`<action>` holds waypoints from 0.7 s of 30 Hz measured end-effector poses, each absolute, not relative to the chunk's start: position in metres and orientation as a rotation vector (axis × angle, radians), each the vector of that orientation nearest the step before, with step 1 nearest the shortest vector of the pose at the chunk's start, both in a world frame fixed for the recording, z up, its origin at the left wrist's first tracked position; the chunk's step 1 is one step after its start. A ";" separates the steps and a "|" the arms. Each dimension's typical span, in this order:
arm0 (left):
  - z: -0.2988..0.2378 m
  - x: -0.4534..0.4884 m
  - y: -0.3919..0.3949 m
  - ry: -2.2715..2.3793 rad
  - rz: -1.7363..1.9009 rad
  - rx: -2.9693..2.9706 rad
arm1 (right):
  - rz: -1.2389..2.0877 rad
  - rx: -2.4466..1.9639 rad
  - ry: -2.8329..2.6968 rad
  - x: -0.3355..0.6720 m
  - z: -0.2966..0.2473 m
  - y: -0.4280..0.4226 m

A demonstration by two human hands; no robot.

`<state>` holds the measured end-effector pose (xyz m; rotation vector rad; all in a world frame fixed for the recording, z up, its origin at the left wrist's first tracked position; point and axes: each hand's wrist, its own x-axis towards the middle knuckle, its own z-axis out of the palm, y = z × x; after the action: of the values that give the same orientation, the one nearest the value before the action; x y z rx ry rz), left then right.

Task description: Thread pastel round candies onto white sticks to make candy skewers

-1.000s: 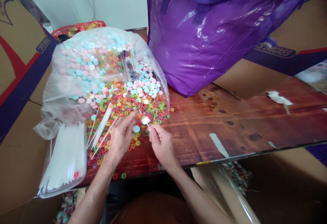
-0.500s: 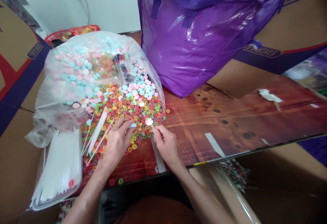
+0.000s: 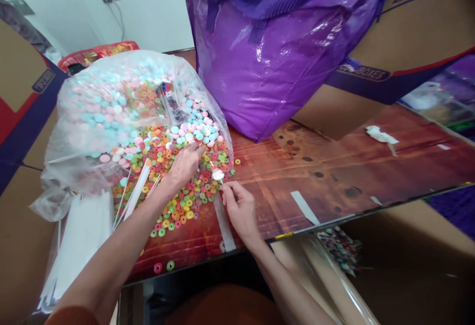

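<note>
A heap of small coloured candy rings (image 3: 181,186) and pastel candy discs (image 3: 193,129) spills from a clear plastic bag (image 3: 111,102) onto the wooden table (image 3: 334,166). My left hand (image 3: 185,162) reaches into the heap near the discs, its fingers curled down on the candies; what they hold is hidden. My right hand (image 3: 239,206) pinches a thin white stick with a pale disc candy (image 3: 217,174) on its tip, just right of the heap. Loose white sticks (image 3: 137,191) lie left of my left wrist.
A big purple shopping bag (image 3: 282,53) stands behind the heap. A clear packet of white sticks (image 3: 79,241) hangs over the table's left front edge. Cardboard boxes stand at left (image 3: 22,68) and back right (image 3: 408,33). Two rings (image 3: 163,267) lie near the front edge.
My left hand has moved up and forward from the near side of the heap to the pastel discs. My right hand with the stick has stayed nearly still. The camera view shifted slightly right.
</note>
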<state>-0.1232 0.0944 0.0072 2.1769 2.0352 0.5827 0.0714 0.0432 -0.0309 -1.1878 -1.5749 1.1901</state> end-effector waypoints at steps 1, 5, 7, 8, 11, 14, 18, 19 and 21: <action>0.009 -0.124 0.092 2.043 0.721 2.078 | 1.193 -1.185 -1.570 0.072 -0.031 0.043; 0.020 -0.126 0.075 1.944 0.887 1.634 | 1.203 -1.179 -1.577 0.073 -0.033 0.042; 0.022 -0.127 0.065 1.892 0.756 1.619 | 1.204 -1.177 -1.589 0.074 -0.034 0.042; 0.023 -0.128 0.060 1.896 0.713 1.670 | 1.201 -1.176 -1.594 0.073 -0.035 0.042; 0.020 -0.128 0.050 1.950 0.705 1.879 | 1.189 -1.172 -1.607 0.072 -0.037 0.040; 0.018 -0.126 0.045 1.966 0.732 1.974 | 1.186 -1.169 -1.632 0.070 -0.037 0.039; 0.016 -0.125 0.040 1.995 0.813 1.924 | 1.171 -1.164 -1.655 0.069 -0.036 0.038; 0.015 -0.125 0.039 1.996 0.849 1.898 | 1.165 -1.165 -1.660 0.069 -0.035 0.038; 0.013 -0.125 0.036 2.005 0.935 1.826 | 1.156 -1.168 -1.670 0.069 -0.035 0.038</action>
<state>-0.1254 0.0364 0.0133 1.8263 2.0049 0.9348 0.0695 0.0380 -0.0351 -1.1680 -1.6701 1.1557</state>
